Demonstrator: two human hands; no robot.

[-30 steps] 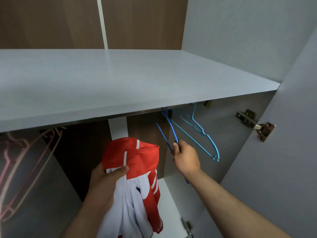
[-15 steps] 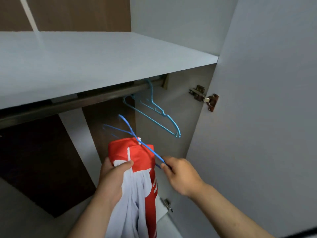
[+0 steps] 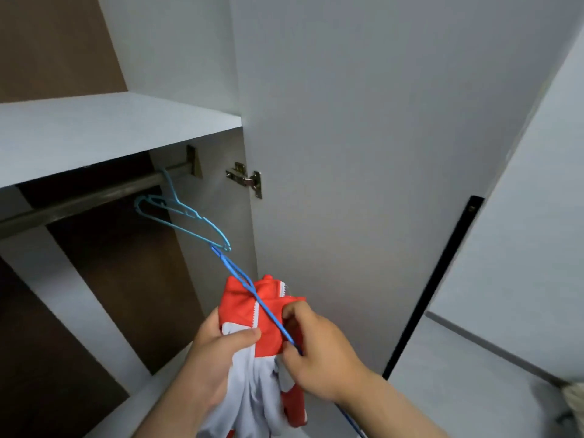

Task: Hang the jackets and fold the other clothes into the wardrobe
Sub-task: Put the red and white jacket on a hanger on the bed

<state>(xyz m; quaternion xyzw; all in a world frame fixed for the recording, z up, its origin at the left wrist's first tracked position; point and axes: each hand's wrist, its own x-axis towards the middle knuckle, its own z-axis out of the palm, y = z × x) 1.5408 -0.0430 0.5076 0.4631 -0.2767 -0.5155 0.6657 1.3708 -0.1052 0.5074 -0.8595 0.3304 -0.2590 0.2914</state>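
Currently red-and-white zip jacket (image 3: 240, 300) is gripped at the collar by left hand (image 3: 211, 358), below-right of the dark metal wardrobe rail (image 3: 94, 196); thin dark-blue hanger (image 3: 271, 315) is pinched by right hand (image 3: 316, 352) across the collar, presumably for insertion.

Metal hinge (image 3: 245, 181) on inner edge of open grey door (image 3: 379, 137). Black vertical strip (image 3: 442, 279) along door's far edge. Pale wall (image 3: 531, 232) beyond, grey floor (image 3: 458, 380) below. Blurred beige object (image 3: 573, 401) bottom right.
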